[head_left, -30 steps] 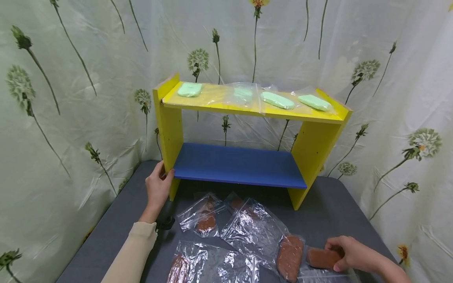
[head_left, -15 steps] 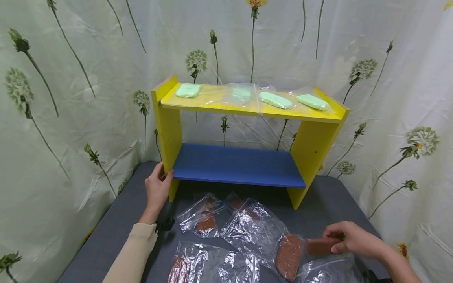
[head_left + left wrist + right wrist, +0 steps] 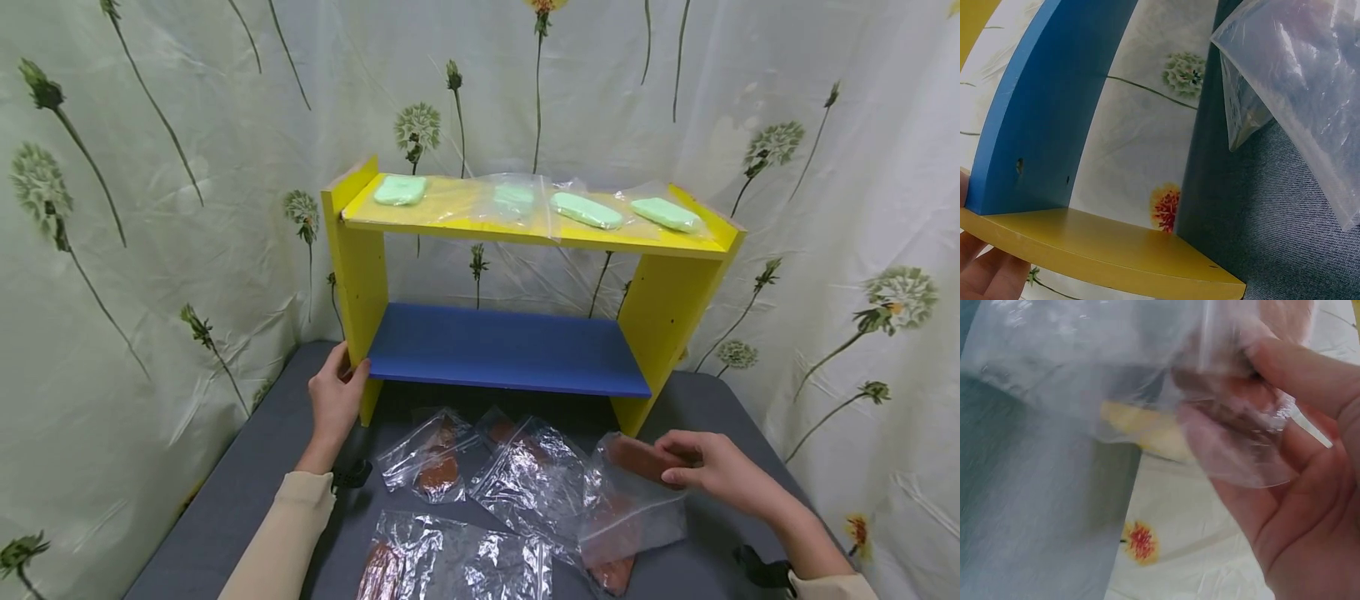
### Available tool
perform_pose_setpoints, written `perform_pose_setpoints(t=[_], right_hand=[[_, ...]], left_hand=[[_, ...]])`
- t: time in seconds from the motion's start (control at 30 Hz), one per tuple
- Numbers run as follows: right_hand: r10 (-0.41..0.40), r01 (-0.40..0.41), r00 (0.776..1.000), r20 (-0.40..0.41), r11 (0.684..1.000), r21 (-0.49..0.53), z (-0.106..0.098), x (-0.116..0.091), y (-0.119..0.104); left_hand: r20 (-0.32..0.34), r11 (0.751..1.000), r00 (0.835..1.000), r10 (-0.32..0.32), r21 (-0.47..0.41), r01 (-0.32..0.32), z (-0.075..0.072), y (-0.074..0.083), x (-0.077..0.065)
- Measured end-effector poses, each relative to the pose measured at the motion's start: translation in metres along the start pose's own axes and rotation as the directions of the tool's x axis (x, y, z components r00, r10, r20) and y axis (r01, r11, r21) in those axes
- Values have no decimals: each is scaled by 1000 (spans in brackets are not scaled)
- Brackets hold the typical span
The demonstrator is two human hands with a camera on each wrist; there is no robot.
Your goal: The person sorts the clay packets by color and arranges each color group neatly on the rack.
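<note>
My left hand (image 3: 335,398) grips the left yellow side panel (image 3: 352,292) of a small shelf unit, thumb at the front corner of its blue shelf (image 3: 510,346). In the left wrist view, fingers (image 3: 997,275) press the panel's outer face. At the right, my right hand (image 3: 712,468) pinches a reddish-brown clay-like slab (image 3: 637,457) inside a clear zip bag (image 3: 656,517). The bag hangs down from it and overlaps another bagged brown slab (image 3: 617,575) on the table. The right wrist view is blurred, with bag plastic (image 3: 1241,456) over the fingers.
Several bagged brown slabs lie before the unit, including one at the left (image 3: 438,475) and one at the front (image 3: 381,571). Bagged pale green slabs (image 3: 585,210) lie along the yellow top shelf (image 3: 450,212). A flower-print curtain (image 3: 187,167) surrounds the dark table (image 3: 217,517).
My right hand has lifted the bagged brown slab off the table and carried it left and toward the shelf unit; its bag now hangs. My left hand keeps its place on the panel.
</note>
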State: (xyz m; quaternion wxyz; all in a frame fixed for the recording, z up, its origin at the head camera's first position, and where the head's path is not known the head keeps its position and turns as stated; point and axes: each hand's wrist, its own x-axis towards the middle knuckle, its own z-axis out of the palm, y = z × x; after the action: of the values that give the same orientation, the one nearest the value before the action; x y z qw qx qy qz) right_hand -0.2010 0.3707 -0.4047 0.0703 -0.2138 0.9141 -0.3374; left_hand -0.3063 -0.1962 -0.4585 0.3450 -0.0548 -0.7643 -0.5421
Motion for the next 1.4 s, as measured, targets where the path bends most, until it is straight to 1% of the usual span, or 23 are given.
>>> perform_pose_setpoints(t=[0.23,0.4,0.5,0.7,0.83,0.93,1.13,1.23,1.4], right_hand=[[-15,17,994,-109,1000,18,4,21,-15],[-48,49,979,-198,999,2,6,33,-23],[-73,64,963,-259,997,-44,6,41,-27],[-79,29,919,-386,991,-133,4,59,-36],[-84,19,891,-445,989,-148,3,72,-40],[-70,12,878,-473,992,-124,2,82,-43],[-8,-29,856,-517,998,-63,0,104,-45],[16,-52,840,-543,997,-51,2,112,-43],[54,-99,820,-570,994,-49,6,123,-39]], left_hand=[[-8,1000,1000,-3,5,3,0,1,0],[-11,1000,1000,-3,6,3,0,0,1],[-12,1000,1000,-2,6,2,0,0,1],[-7,1000,1000,1,-5,-1,-1,-1,1],[-11,1000,1000,7,2,-7,-1,-1,2],[-9,1000,1000,6,-3,-6,-1,0,3],[-13,1000,1000,11,-8,-11,0,1,4],[-11,1000,1000,13,-6,-13,0,0,3],[-2,1000,1000,5,-5,-5,0,-1,1]])
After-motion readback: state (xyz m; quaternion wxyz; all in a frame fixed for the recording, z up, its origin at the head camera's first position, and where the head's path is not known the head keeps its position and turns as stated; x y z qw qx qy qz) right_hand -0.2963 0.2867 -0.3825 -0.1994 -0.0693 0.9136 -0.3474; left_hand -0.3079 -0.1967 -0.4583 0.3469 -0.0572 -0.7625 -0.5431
